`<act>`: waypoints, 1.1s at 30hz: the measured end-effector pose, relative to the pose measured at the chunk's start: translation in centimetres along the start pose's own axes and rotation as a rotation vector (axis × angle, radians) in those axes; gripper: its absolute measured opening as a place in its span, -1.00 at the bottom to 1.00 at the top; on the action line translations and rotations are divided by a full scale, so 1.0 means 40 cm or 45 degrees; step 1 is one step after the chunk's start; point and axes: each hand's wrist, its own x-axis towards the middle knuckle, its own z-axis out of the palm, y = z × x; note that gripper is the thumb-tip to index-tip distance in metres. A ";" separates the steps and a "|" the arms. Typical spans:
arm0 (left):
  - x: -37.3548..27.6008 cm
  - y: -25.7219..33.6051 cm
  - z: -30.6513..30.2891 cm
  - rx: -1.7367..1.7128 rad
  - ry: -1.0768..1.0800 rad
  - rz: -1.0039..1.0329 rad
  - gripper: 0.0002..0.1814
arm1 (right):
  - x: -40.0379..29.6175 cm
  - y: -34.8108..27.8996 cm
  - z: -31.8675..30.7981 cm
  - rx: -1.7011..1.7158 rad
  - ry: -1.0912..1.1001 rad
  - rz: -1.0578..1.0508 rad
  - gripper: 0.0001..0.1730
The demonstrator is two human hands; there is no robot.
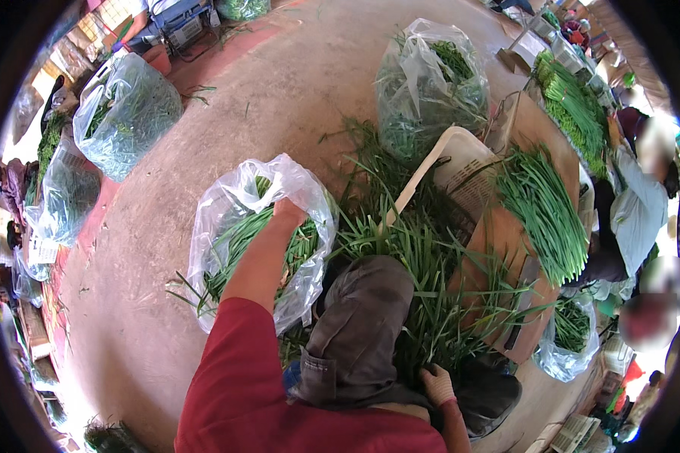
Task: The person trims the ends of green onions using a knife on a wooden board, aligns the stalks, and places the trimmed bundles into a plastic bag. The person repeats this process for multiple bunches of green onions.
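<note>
My left hand [290, 212] reaches into a clear plastic bag [204, 243] on the floor beside my knee. Its fingers are hidden against the bag's far inner wall. Long green leaves [243, 240], which look like garlic chives, fill the bag. Down by my lap is my right hand [437, 386], at the lower edge of a loose heap of the same leaves [425, 266]; its fingers are curled and partly hidden. To the right, a neat bundle of chives [544, 209] lies on a wooden board [493, 243]. A broad-bladed knife [524, 294] rests near the board's front edge.
A white plastic basket [459, 156] lies tipped among the leaves. Beyond it stands a stuffed clear bag [430, 96]. More filled bags [130, 119] line the left side. A co-worker [637, 198] sits at the right by stacked chives [572, 107]; another person [147, 22] is at upper left.
</note>
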 end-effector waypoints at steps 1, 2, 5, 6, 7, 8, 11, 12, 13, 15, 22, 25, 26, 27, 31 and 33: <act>-0.010 -0.017 0.017 -0.122 0.032 -0.032 -0.54 | 0.000 0.006 -0.003 0.004 -0.016 0.025 -0.59; -0.026 -0.034 0.019 -0.237 0.074 -0.069 -0.57 | 0.005 0.006 -0.005 0.010 -0.037 0.038 -0.58; -0.146 0.038 -0.165 -0.501 0.087 -0.051 -0.59 | -0.023 0.034 -0.009 0.060 -0.015 0.103 -0.54; -0.183 0.019 -0.202 -0.535 0.118 -0.028 -0.58 | 0.000 0.090 -0.005 0.023 0.020 0.008 -0.53; -0.224 0.000 -0.232 -0.566 0.145 -0.012 -0.57 | 0.006 0.089 -0.006 0.037 -0.012 0.050 -0.51; -0.273 -0.009 -0.261 -0.632 0.220 -0.042 -0.58 | 0.018 0.097 -0.005 0.007 -0.013 0.000 -0.51; -0.429 -0.026 -0.362 -0.854 0.457 -0.097 -0.55 | 0.016 0.074 0.003 0.015 -0.010 -0.104 -0.53; -0.483 -0.031 -0.408 -0.944 0.545 -0.098 -0.51 | 0.006 0.051 0.005 -0.065 0.013 -0.158 -0.58; -0.529 -0.032 -0.461 -1.039 0.637 -0.100 -0.47 | -0.007 0.025 0.000 -0.150 0.038 -0.215 -0.62; -0.598 -0.015 -0.584 -1.162 0.727 0.083 -0.37 | -0.030 0.016 0.000 0.140 0.202 -0.347 -0.69; -0.738 0.332 -0.864 -1.680 0.417 0.500 -0.18 | -0.262 -0.433 -0.095 0.272 0.141 -0.986 0.14; -0.766 0.537 -0.853 -1.939 0.209 0.699 -0.12 | -0.285 -0.528 -0.049 0.392 -0.207 -1.292 0.26; -0.777 0.619 -0.838 -1.880 0.178 0.768 -0.10 | -0.291 -0.523 -0.025 0.313 -0.095 -1.394 0.27; -0.787 0.681 -0.828 -1.804 0.169 0.827 -0.09 | -0.312 -0.522 -0.011 0.589 -0.310 -1.355 0.14; -0.807 0.801 -0.784 -1.647 -0.217 0.937 0.17 | -0.253 -0.402 -0.015 0.870 -0.074 -1.288 -0.16; -0.812 0.804 -0.723 -1.399 -0.270 0.921 0.31 | -0.225 -0.358 -0.030 1.437 -0.352 -1.255 -0.32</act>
